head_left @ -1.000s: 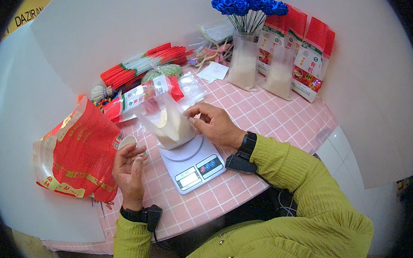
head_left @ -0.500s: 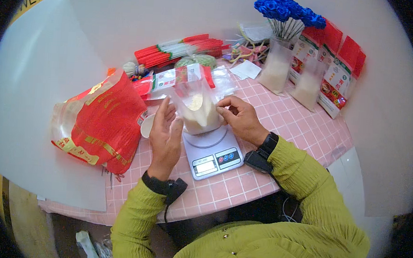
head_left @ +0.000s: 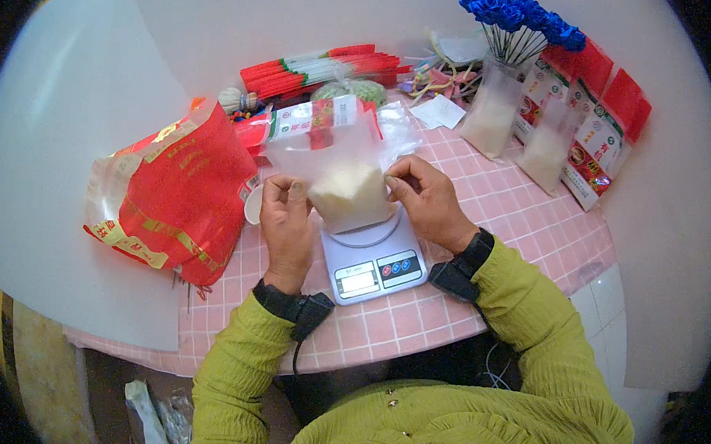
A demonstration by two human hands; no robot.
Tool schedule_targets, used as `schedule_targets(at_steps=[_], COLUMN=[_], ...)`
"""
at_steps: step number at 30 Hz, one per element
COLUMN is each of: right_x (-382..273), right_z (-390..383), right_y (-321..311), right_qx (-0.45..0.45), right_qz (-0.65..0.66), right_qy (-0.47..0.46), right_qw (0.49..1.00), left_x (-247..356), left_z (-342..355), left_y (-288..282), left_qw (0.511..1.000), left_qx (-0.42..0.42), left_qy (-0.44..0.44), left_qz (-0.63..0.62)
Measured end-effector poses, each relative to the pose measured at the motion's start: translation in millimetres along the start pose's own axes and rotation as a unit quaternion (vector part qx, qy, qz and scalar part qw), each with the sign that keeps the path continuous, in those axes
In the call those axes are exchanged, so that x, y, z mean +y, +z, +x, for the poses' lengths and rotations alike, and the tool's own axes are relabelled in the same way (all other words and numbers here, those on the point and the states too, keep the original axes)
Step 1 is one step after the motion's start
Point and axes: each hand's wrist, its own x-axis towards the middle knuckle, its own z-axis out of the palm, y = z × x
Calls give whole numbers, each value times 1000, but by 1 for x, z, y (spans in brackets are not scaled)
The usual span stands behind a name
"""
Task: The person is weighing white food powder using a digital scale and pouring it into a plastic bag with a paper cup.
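A clear plastic bag [head_left: 348, 191], partly filled with pale grains, stands upright on a white kitchen scale [head_left: 379, 266] in front of me. My left hand [head_left: 285, 222] pinches the bag's left edge between thumb and fingers. On the opposite side, my right hand [head_left: 428, 199] grips the right edge the same way. The bag's wide mouth is stretched out at the top, and the grains lie in an uneven heap. Just behind my left hand, a white scoop or cup [head_left: 253, 205] is partly hidden.
A big red bag [head_left: 182, 191] leans at the left. Behind lie a flat red-and-white package [head_left: 313, 123] and bundled red sticks [head_left: 324, 72]. At the right stand two clear grain-filled bags [head_left: 490, 120] [head_left: 546, 148], blue artificial roses [head_left: 519, 14] and red-and-white packages [head_left: 600, 143].
My left hand has closed from spread fingers to a pinch on the bag's left edge. The bag is pulled wider, and the grains have spread across it. The view has shifted slightly.
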Motion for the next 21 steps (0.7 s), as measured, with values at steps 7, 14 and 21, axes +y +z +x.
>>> schedule_targets(at_steps=[7,14,21], right_x=[3,4,9], right_z=[2,1,1], right_y=[-1,2,1], right_qx=[-16,-28,-14], right_qz=[26,53,35], right_qy=[43,52,37], right_qw=[999,997,999], left_x=[-6,4,3], left_z=[-2,-7,-4], left_y=[-3,14,15], left_qw=[998,979,987], left_qx=[-56,-135,-99], left_qy=[-29,-45,-53], left_qz=[6,145,111])
